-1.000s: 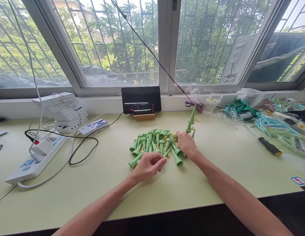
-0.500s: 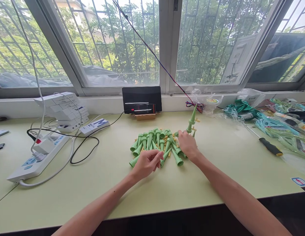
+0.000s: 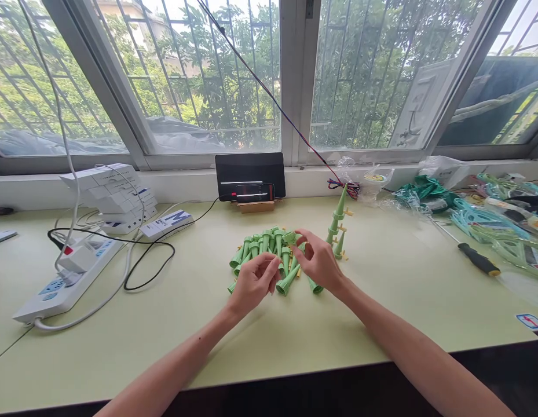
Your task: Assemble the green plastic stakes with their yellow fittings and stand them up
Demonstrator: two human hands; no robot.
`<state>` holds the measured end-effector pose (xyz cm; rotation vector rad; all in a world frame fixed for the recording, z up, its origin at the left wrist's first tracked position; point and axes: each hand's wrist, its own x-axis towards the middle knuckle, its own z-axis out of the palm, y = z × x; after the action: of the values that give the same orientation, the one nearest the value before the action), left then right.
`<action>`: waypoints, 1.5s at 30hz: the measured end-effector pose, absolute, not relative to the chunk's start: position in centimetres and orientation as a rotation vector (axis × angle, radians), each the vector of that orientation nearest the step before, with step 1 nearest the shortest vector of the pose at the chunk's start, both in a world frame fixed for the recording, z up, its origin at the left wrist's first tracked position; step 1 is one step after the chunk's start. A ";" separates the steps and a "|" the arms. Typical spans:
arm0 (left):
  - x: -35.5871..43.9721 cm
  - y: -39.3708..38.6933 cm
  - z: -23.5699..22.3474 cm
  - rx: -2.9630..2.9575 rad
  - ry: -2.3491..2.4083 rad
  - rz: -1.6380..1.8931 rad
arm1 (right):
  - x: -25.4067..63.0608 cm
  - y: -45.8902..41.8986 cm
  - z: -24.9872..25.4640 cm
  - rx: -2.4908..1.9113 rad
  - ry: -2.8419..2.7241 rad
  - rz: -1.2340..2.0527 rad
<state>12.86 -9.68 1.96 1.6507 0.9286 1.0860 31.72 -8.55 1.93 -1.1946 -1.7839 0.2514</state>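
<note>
A pile of green plastic plant-watering spikes [image 3: 269,240] with small yellow valves lies in the middle of the table. My right hand [image 3: 318,260] is over the pile's right side, with thumb and forefinger closed round the capped end of a green spike [image 3: 289,238]. My left hand [image 3: 255,281] is at the near left of the pile, its fingers curled and thumb pressed in; whatever they may hold is hidden. Just beyond my right hand, several spikes stand stacked into an upright tower [image 3: 338,215] with yellow valves sticking out sideways.
A black tablet [image 3: 251,168] and a phone lean on a wooden stand at the back. To the left lie a white power strip [image 3: 69,284], cables and stacked white boxes [image 3: 112,197]. A screwdriver [image 3: 479,259] and bagged plastic items [image 3: 490,220] lie to the right.
My right hand has moved left from beside the tower to over the pile, carrying the green spike. My left hand has shifted slightly left, its fingers still curled.
</note>
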 end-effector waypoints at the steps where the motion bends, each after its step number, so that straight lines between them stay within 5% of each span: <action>1: 12.9 -9.7 2.1 1.630 0.919 1.103 | 31.4 -8.8 1.9 -1.149 -1.785 0.301; 25: 13.0 -9.6 2.5 1.577 0.929 1.202 | 30.4 -9.6 1.1 -0.929 -1.940 0.409; 38: 12.9 -9.8 2.4 1.587 0.982 1.208 | 34.7 -6.5 1.6 -1.498 -1.708 0.052; 45: 13.0 -10.0 2.6 1.557 0.992 1.203 | 35.6 -5.8 1.1 -1.698 -1.833 0.131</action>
<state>13.01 -9.97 2.58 1.5572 0.9916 1.2028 35.57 -5.76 1.14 -1.6982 -1.8326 0.1315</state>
